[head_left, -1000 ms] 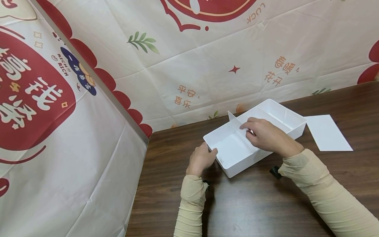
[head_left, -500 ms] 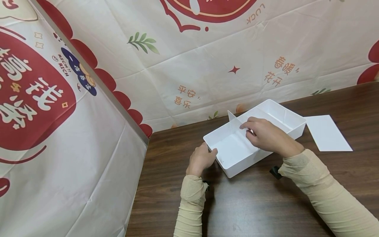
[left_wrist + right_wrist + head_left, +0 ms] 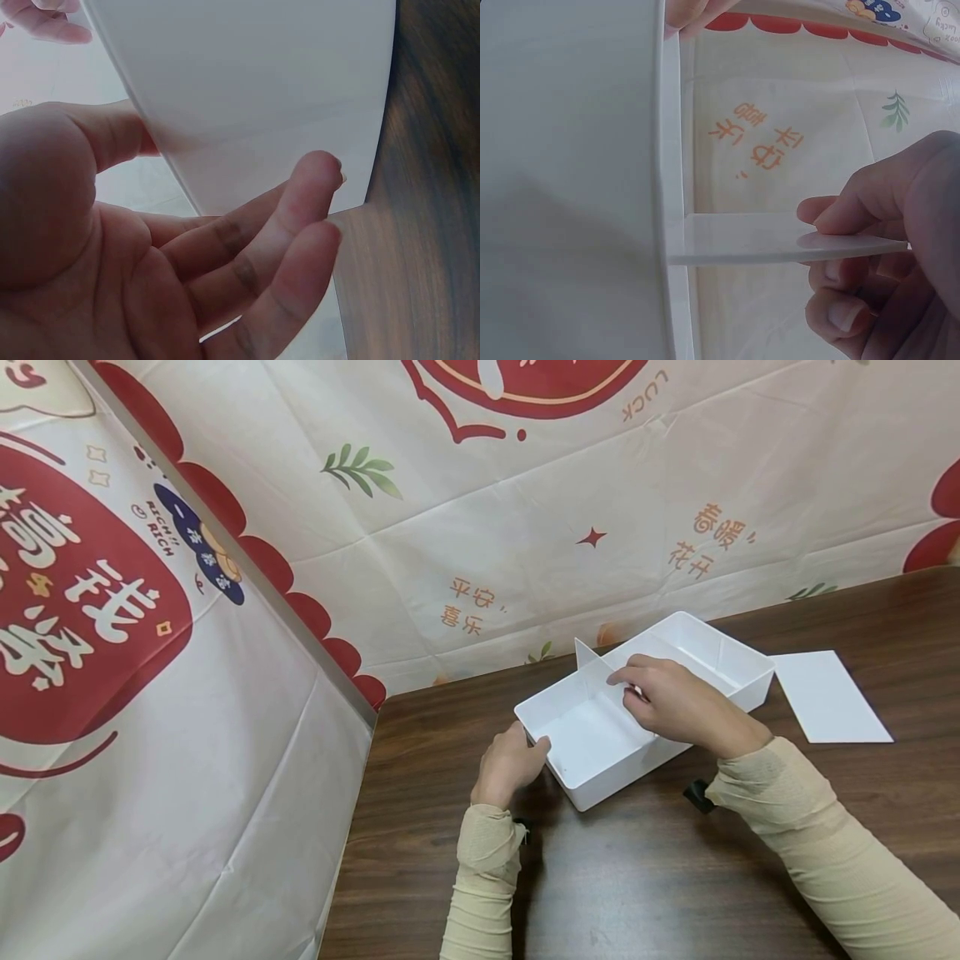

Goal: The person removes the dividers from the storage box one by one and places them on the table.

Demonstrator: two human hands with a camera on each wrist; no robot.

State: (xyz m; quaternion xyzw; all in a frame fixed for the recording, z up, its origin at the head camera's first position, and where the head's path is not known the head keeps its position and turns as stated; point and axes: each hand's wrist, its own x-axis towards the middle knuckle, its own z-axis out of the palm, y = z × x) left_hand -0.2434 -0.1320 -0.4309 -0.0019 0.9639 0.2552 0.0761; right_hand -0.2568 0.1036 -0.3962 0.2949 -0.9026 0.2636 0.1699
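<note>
A long white plastic box (image 3: 622,774) sits at a slant on the table. A thin white divider panel (image 3: 592,669) stands up inside it, one corner rising above the far rim. My right hand (image 3: 663,703) pinches this divider between thumb and fingers, and the right wrist view shows the panel's edge (image 3: 735,259) running from the hand to the box wall (image 3: 570,135). At the box's left end, my left hand (image 3: 512,766) grips the short wall, its thumb over the rim. Its fingers (image 3: 311,187) lie along the outside in the left wrist view.
Right of the box, a flat white panel (image 3: 834,697) lies on the dark wood table (image 3: 622,885). Behind the table hangs a printed cloth (image 3: 525,510), and another printed cloth (image 3: 240,760) borders the left side. Another crosswise wall (image 3: 712,670) shows toward the box's right end.
</note>
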